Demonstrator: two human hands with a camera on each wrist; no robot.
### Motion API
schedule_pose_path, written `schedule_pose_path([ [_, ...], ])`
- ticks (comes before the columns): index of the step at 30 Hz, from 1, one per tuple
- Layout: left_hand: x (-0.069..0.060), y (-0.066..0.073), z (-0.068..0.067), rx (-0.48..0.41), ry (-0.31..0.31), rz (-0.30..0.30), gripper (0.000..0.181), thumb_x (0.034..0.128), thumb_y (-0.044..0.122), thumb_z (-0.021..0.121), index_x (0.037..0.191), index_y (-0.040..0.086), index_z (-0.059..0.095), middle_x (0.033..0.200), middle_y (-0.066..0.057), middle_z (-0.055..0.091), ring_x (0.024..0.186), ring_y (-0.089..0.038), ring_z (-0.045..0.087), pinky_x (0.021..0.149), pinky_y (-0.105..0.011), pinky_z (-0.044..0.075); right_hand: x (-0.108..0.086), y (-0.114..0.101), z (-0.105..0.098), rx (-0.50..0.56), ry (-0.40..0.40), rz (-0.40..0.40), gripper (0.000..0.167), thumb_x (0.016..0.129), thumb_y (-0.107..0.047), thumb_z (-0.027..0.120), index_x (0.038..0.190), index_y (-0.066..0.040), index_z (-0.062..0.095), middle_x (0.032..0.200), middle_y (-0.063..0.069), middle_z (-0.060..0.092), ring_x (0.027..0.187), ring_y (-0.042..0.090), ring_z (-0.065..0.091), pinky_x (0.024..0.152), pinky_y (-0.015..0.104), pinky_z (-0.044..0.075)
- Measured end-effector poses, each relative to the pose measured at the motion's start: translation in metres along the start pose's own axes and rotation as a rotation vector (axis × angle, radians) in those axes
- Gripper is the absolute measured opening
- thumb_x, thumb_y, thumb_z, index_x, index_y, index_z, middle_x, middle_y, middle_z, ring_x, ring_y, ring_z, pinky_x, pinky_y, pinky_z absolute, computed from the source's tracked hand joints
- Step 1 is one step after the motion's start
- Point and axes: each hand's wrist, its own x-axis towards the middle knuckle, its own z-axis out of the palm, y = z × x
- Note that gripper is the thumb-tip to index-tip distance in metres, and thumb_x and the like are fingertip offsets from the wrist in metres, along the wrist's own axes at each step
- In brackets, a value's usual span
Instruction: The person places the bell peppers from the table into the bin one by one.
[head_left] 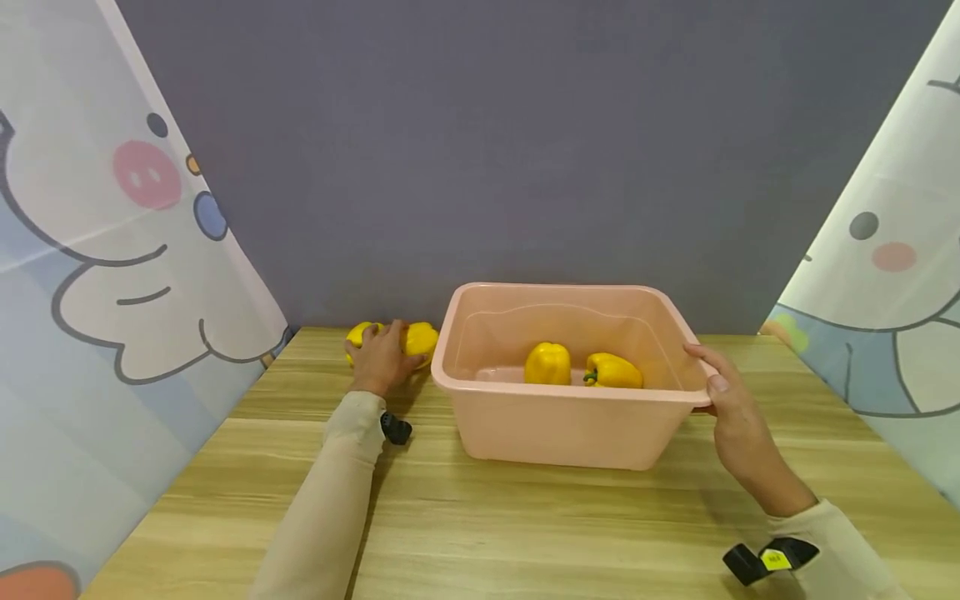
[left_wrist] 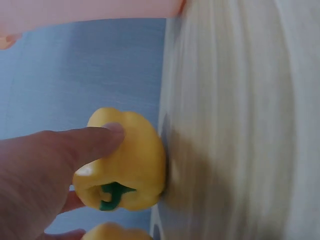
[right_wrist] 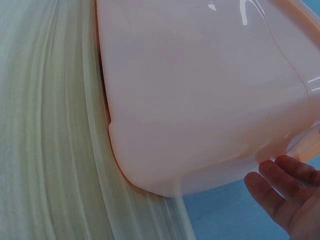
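Observation:
At the back left of the table, my left hand (head_left: 381,358) holds a yellow bell pepper (head_left: 420,339). In the left wrist view its thumb lies across that pepper, whose green stem shows, while the other fingers are partly hidden behind it. A second yellow bell pepper (head_left: 363,332) lies just left of it, partly covered by the hand. My right hand (head_left: 738,429) grips the right rim of a pink plastic tub (head_left: 570,429), thumb on top and fingers under the edge. Inside the tub are two yellow bell peppers, one upright (head_left: 547,364) and one on its side (head_left: 615,372).
The tub stands on a wood-grain table (head_left: 480,533). A grey panel (head_left: 525,150) rises along the table's back edge. Cartoon-printed sheets border the left side (head_left: 97,325) and the right side (head_left: 900,308). Each wrist wears a small black device.

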Motion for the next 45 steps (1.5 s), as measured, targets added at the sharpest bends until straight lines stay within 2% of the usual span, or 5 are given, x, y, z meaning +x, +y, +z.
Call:
schedule_pose_path([
  [10, -0.002, 0.002, -0.017, 0.093, -0.066, 0.017, 0.076, 0.0837, 0.056, 0.074, 0.142, 0.011, 0.056, 0.14, -0.018, 0.054, 0.128, -0.047, 0.037, 0.093, -0.079, 0.027, -0.003, 0.002, 0.0, 0.002, 0.022, 0.022, 0.046, 0.109, -0.018, 0.024, 0.149, -0.003, 0.043, 0.137, -0.004, 0.048, 0.099, 0.01, 0.057, 0.077, 0.015, 0.046],
  [21, -0.008, -0.005, -0.023, 0.06, -0.093, 0.021, 0.076, 0.0829, 0.057, 0.073, 0.141, 0.012, 0.057, 0.143, -0.017, 0.052, 0.127, -0.043, 0.038, 0.093, -0.076, 0.026, -0.004, 0.006, 0.004, 0.018, 0.016, 0.004, 0.045, 0.109, -0.015, 0.025, 0.148, -0.002, 0.044, 0.137, -0.003, 0.048, 0.097, 0.009, 0.058, 0.077, 0.015, 0.047],
  [30, -0.012, 0.008, -0.025, 0.106, -0.115, 0.039, 0.074, 0.0858, 0.061, 0.065, 0.133, 0.004, 0.063, 0.126, -0.023, 0.061, 0.12, -0.043, 0.047, 0.098, -0.074, 0.025, -0.004, 0.006, -0.003, 0.032, 0.022, 0.03, 0.045, 0.11, -0.019, 0.025, 0.149, -0.008, 0.045, 0.137, -0.007, 0.046, 0.098, 0.007, 0.057, 0.077, 0.015, 0.046],
  [37, -0.016, 0.001, -0.023, 0.07, -0.07, 0.041, 0.067, 0.0851, 0.061, 0.061, 0.125, 0.007, 0.068, 0.117, -0.017, 0.067, 0.112, -0.038, 0.051, 0.098, -0.073, 0.024, 0.001, 0.006, -0.004, -0.032, 0.011, 0.01, 0.046, 0.11, -0.017, 0.023, 0.149, -0.004, 0.043, 0.138, -0.011, 0.044, 0.096, 0.007, 0.057, 0.077, 0.014, 0.046],
  [45, -0.025, -0.001, -0.033, 0.085, -0.055, 0.054, 0.056, 0.0853, 0.057, 0.061, 0.111, 0.008, 0.071, 0.094, -0.01, 0.068, 0.096, -0.036, 0.056, 0.093, -0.07, 0.031, 0.0, 0.004, -0.001, 0.038, 0.023, 0.016, 0.044, 0.11, -0.022, 0.027, 0.147, -0.01, 0.049, 0.135, -0.006, 0.05, 0.093, 0.008, 0.059, 0.075, 0.017, 0.046],
])
